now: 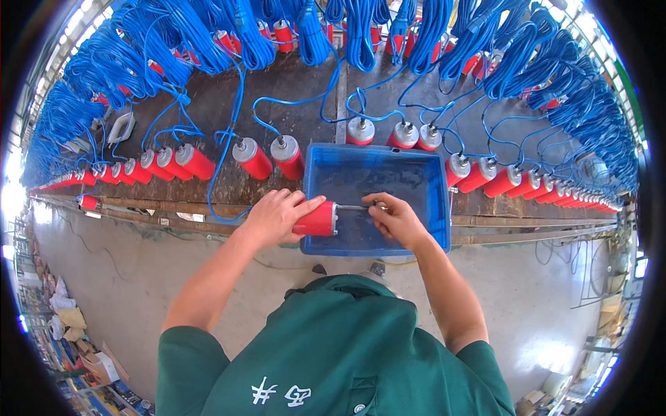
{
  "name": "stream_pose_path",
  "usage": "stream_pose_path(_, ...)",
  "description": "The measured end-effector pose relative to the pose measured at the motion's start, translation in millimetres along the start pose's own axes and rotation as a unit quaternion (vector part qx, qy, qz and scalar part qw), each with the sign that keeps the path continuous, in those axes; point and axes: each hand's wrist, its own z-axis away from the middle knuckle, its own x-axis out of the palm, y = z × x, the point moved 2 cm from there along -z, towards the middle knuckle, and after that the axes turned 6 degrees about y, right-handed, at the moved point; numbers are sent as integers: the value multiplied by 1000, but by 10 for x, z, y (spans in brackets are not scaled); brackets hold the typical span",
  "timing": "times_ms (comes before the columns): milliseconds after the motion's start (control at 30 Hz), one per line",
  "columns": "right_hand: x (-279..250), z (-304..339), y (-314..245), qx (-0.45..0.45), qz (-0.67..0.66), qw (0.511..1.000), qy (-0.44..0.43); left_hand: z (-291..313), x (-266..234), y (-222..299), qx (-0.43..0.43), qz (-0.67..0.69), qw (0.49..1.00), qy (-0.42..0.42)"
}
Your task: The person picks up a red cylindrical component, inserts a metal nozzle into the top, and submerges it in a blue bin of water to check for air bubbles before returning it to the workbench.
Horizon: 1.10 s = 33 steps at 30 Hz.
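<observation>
- The left hand (277, 216) is wrapped tight around a red cylinder (316, 220) with a silver end, lying on its side.
- The red cylinder sits over the near left rim of a blue plastic tray (427, 208), in the middle of the view.
- A thin metal rod (352, 207) sticks out of the silver end toward the right.
- The right hand (397, 218) is pinched shut on the far end of that rod, over the inside of the tray.
- The tray rests on the near edge of a long dark table (291, 90).
- A curved row of red cylinders (253, 159) lies on the table to both sides of the tray, each with a silver cap.
- Blue cables (243, 97) run from the cylinders to big bundles of coiled blue cable (361, 28) at the back of the table.
- A small white piece (123, 127) lies on the table at the far left.
- Brown cardboard boxes (100, 364) sit on the grey floor (125, 277) at the lower left. Any labels on them are too small to tell.
- The person wears a green shirt (340, 353) with small white marks low on the front.
</observation>
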Motion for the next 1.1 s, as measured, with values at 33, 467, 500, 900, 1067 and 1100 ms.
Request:
stream_pose_path(33, -32, -2, 50, -44, 41, 998, -12, -1, 2, -9, 1, 2, 1000, 1)
stream_pose_path(467, 97, -16, -96, -193, 623, 752, 97, -20, 8, -30, -1, 4, 999, -34)
stream_pose_path(500, 96, -30, -69, -163, 632, 749, 109, -32, 5, -24, -3, 2, 999, -38)
stream_pose_path(900, -66, 92, 57, 72, -54, 996, 6, -1, 18, -30, -5, 4, 1000, -12)
stream_pose_path(1067, -72, 94, 54, -34, -80, 996, -27, 7, 22, -23, -13, 2, 1000, -17)
stream_pose_path(1100, -116, 61, 92, -24, -79, 996, -42, 7, 19, -22, -16, 6, 1000, -18)
